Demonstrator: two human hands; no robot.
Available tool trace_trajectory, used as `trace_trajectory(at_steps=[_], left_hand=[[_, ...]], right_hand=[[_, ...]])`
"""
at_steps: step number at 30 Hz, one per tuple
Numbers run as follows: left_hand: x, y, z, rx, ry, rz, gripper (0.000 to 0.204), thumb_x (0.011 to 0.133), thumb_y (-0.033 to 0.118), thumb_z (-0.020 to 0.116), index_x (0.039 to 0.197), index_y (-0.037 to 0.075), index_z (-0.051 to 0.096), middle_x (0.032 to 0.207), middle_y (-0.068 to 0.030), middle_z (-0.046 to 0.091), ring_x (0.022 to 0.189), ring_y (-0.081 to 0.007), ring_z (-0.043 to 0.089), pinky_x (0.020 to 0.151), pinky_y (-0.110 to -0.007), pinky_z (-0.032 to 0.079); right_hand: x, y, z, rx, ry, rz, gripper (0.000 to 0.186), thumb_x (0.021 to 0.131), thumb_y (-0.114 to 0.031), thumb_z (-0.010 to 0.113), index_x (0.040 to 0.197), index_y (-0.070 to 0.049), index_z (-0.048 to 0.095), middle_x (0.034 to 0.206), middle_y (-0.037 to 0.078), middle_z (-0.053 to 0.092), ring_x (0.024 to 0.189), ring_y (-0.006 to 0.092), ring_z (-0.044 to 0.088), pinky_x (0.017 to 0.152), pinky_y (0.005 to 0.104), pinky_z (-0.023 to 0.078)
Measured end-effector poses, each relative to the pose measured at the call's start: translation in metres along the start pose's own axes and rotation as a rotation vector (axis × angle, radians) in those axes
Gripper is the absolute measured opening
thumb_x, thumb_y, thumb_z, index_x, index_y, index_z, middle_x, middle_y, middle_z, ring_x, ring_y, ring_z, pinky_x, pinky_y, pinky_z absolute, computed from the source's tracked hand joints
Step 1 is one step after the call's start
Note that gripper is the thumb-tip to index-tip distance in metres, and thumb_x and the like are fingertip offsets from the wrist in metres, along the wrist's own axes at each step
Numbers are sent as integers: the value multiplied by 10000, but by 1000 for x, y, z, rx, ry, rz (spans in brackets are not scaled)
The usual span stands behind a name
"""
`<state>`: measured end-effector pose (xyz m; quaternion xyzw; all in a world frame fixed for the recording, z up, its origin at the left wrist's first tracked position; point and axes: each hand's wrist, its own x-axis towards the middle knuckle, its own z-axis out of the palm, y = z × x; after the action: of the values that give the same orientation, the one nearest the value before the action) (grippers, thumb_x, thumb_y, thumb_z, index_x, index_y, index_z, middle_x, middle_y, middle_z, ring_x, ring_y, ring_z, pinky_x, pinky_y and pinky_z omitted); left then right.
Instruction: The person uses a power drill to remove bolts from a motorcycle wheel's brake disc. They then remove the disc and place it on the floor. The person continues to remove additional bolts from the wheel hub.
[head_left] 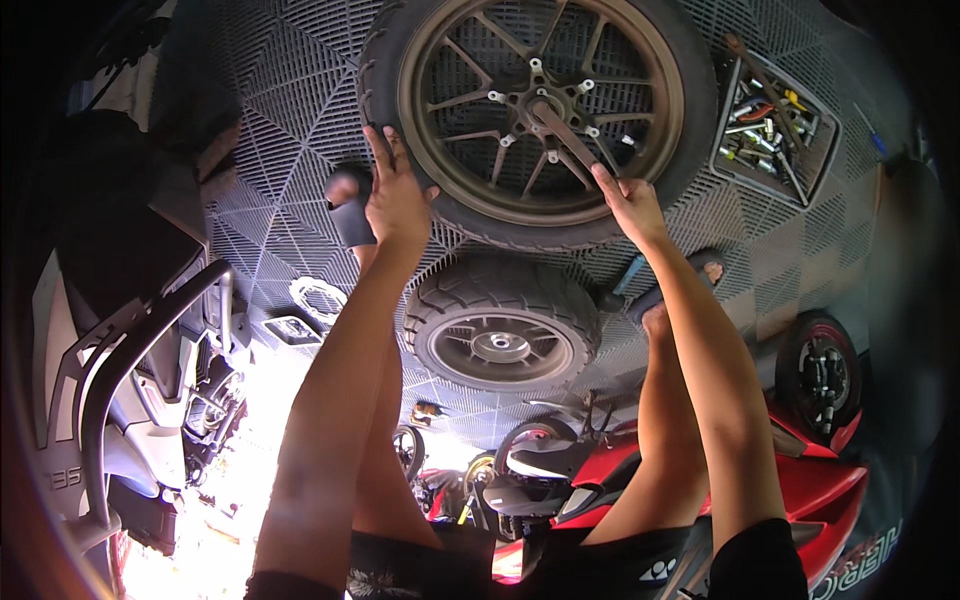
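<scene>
A large motorcycle wheel (455,190) with a black tyre and bronze spoked rim lies flat on the floor in front of me. My right hand (633,207) is closed around the near end of a long brownish metal bar (568,138), which looks like a wrench handle. The bar's far end reaches the wheel's hub; whether it is fitted onto anything there I cannot make out. My left hand (398,198) lies at the tyre's left edge, its fingers stretched out and holding nothing.
Right of the wheel is a tray (826,165) of sockets and hand tools. A smaller wheel (500,325) lies nearer me, between my legs. A motorcycle (150,400) stands at left, a red one (815,490) behind at lower right. Bright light glares at lower left.
</scene>
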<state>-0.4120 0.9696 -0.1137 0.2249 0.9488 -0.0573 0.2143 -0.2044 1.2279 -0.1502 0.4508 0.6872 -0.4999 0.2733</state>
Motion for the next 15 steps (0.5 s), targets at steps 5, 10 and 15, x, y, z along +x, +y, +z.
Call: trace_trajectory(at_steps=[5,10,15], left_hand=[[38,93,-30,-534,174,282,516,883,230,721,1323,23,547,1278,-191,584,1199,-400,544,997,-475,463],[61,119,-17,-442,144,257,372,911,312,704,1183,61,671,1117,-171,674,1073,-382,626,919,-458,515],[33,120,-62,-611,-37,86,274,881,312,731,997,66,760,879,-143,749,852,-350,723,799,-409,564]], right_hand=[[0,-21,10,-84,266,-115,802,858,-710,617,566,35,567,489,162,495,493,256,521,546,415,433],[-6,-31,13,-23,208,-123,817,825,-748,626,537,10,528,471,119,434,479,198,445,506,381,389],[-39,-28,-10,-135,152,-193,846,860,-765,550,561,26,545,503,174,502,509,347,550,555,439,446]])
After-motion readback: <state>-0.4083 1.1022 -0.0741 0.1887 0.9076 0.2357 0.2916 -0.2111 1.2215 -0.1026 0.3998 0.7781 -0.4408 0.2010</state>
